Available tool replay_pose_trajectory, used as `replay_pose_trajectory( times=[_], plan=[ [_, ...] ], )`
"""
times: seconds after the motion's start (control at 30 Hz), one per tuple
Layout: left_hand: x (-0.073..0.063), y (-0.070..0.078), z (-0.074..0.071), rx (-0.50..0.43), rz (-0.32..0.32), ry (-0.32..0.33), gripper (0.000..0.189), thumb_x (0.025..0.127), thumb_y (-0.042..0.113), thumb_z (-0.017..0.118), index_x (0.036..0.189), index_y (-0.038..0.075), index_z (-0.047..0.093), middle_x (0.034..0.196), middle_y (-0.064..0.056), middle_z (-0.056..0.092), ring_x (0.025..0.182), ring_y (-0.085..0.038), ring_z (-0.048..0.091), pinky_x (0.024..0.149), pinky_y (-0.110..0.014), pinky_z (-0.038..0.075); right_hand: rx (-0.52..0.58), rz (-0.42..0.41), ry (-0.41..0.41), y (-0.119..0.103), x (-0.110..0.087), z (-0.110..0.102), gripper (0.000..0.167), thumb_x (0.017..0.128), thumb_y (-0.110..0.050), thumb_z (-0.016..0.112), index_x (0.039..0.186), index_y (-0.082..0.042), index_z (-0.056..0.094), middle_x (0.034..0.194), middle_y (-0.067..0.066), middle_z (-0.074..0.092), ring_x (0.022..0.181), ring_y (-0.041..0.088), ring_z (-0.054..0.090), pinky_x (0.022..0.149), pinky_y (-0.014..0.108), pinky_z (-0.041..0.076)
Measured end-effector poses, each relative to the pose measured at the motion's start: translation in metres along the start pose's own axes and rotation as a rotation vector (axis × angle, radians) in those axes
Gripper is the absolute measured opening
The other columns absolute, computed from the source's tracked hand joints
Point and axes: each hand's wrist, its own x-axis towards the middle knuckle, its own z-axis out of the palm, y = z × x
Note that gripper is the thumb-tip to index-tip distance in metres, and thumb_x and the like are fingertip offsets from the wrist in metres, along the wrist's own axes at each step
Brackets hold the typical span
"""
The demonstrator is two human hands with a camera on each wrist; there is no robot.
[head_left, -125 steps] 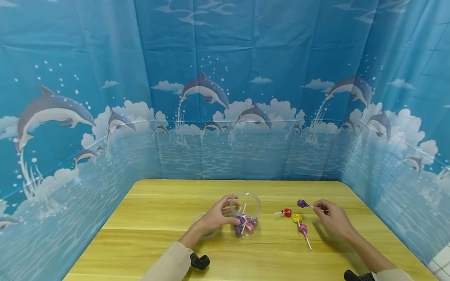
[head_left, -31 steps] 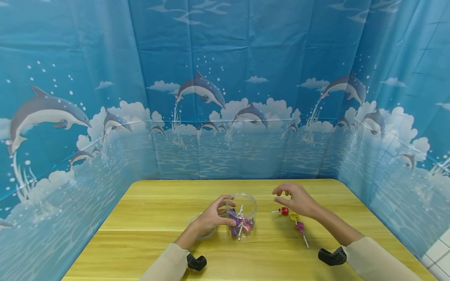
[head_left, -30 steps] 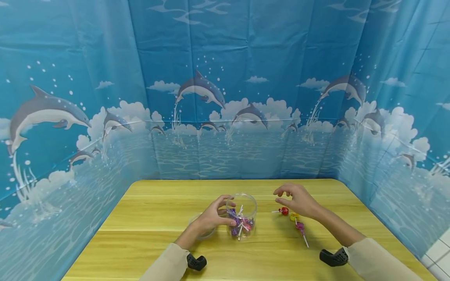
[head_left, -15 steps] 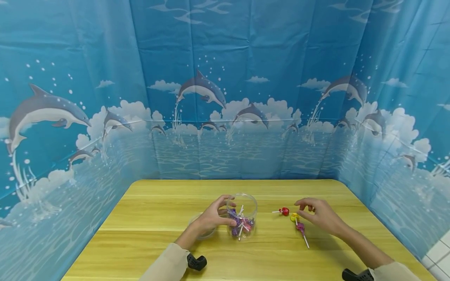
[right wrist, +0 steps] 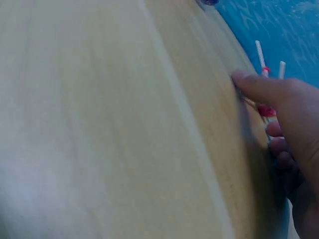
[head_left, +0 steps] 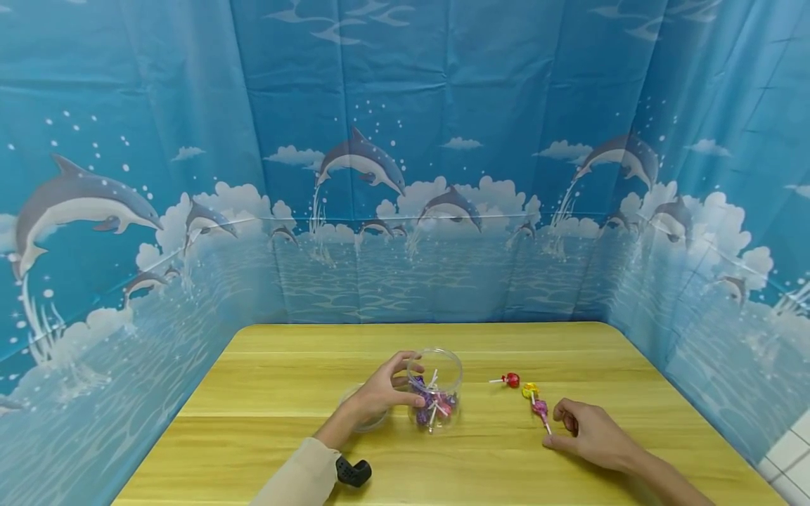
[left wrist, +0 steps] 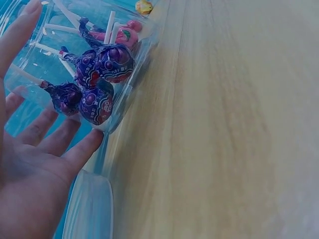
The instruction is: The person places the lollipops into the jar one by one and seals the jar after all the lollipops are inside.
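Note:
My left hand [head_left: 380, 393] holds the side of a clear plastic jar [head_left: 436, 358], thumb in front and fingers behind. Several wrapped lollipops [left wrist: 102, 64], mostly purple with some pink, lie inside, their white sticks at various angles. Over the table at the right is my right hand [head_left: 588, 432], its thumb and forefinger spread apart at the stick end of a pink lollipop [head_left: 540, 407]. The thumb tip covers the end of that stick; whether it touches cannot be told. Just above lies a yellow lollipop [head_left: 530, 388], and a red lollipop [head_left: 511, 380] sits farther left.
A clear round lid [left wrist: 89, 206] rests on the table beside the jar, partly behind my left forearm in the head view. The yellow wood-grain table [head_left: 285, 450] backs onto a blue dolphin-print curtain [head_left: 405, 281] on three sides.
Seconds ago my right hand held a purple lollipop; a second ago it hovered without one right of the jar. Since then it has moved right and nearer me. My left hand stays on the jar.

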Motion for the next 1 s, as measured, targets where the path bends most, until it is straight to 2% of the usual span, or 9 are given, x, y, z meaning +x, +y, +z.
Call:
replay_pose_trajectory(
  times=[0.13, 0.33, 0.43, 0.67, 0.87, 1.0],
  plan=[
    [-0.001, -0.001, 0.001, 0.009, -0.015, 0.003, 0.078, 0.091, 0.022, 0.084, 0.156, 0.021, 0.042, 0.148, -0.024, 0.046, 0.136, -0.034, 0.05, 0.11, -0.048, 0.044, -0.044, 0.008, 0.022, 0.0, 0.001, 0.003, 0.034, 0.092, -0.039, 0.08, 0.093, -0.012, 0.06, 0.073, -0.005, 0.047, 0.062, 0.004, 0.041, 0.058, 0.027, 0.036],
    [-0.001, 0.001, 0.002, 0.017, -0.012, 0.014, 0.075, 0.091, 0.02, 0.083, 0.154, 0.022, 0.043, 0.146, -0.02, 0.049, 0.135, -0.033, 0.051, 0.109, -0.048, 0.045, -0.049, 0.018, 0.066, 0.006, 0.004, 0.001, 0.014, 0.097, -0.016, 0.075, 0.089, -0.013, 0.063, 0.074, -0.007, 0.052, 0.064, 0.004, 0.045, 0.058, 0.026, 0.04],
    [0.0, 0.001, 0.001, 0.019, -0.009, 0.014, 0.075, 0.091, 0.019, 0.084, 0.154, 0.021, 0.043, 0.146, -0.02, 0.049, 0.135, -0.033, 0.051, 0.111, -0.049, 0.043, -0.052, 0.046, 0.089, 0.01, 0.005, 0.0, 0.011, 0.097, -0.009, 0.073, 0.089, -0.013, 0.066, 0.074, -0.008, 0.055, 0.065, 0.004, 0.046, 0.058, 0.026, 0.042],
    [0.001, -0.001, -0.001, 0.021, 0.0, 0.005, 0.076, 0.09, 0.023, 0.084, 0.155, 0.021, 0.043, 0.147, -0.024, 0.048, 0.134, -0.031, 0.052, 0.11, -0.049, 0.043, 0.002, 0.038, 0.11, 0.015, 0.008, -0.004, 0.01, 0.099, -0.005, 0.069, 0.091, -0.011, 0.068, 0.074, -0.007, 0.055, 0.064, 0.005, 0.046, 0.057, 0.026, 0.04],
    [0.002, -0.002, -0.002, 0.03, 0.006, -0.001, 0.077, 0.091, 0.025, 0.084, 0.155, 0.022, 0.042, 0.148, -0.025, 0.046, 0.135, -0.033, 0.051, 0.109, -0.048, 0.045, 0.074, 0.035, 0.105, 0.015, 0.008, -0.011, 0.006, 0.101, -0.004, 0.066, 0.097, -0.007, 0.068, 0.081, -0.004, 0.06, 0.07, 0.006, 0.05, 0.061, 0.026, 0.044],
    [0.002, -0.003, -0.002, 0.032, 0.001, -0.004, 0.077, 0.091, 0.025, 0.084, 0.155, 0.022, 0.042, 0.148, -0.025, 0.046, 0.136, -0.033, 0.051, 0.109, -0.047, 0.045, 0.079, 0.01, 0.135, 0.012, 0.012, -0.016, 0.006, 0.102, -0.003, 0.065, 0.099, -0.006, 0.069, 0.086, -0.003, 0.063, 0.076, 0.005, 0.055, 0.065, 0.027, 0.049]
  ],
)
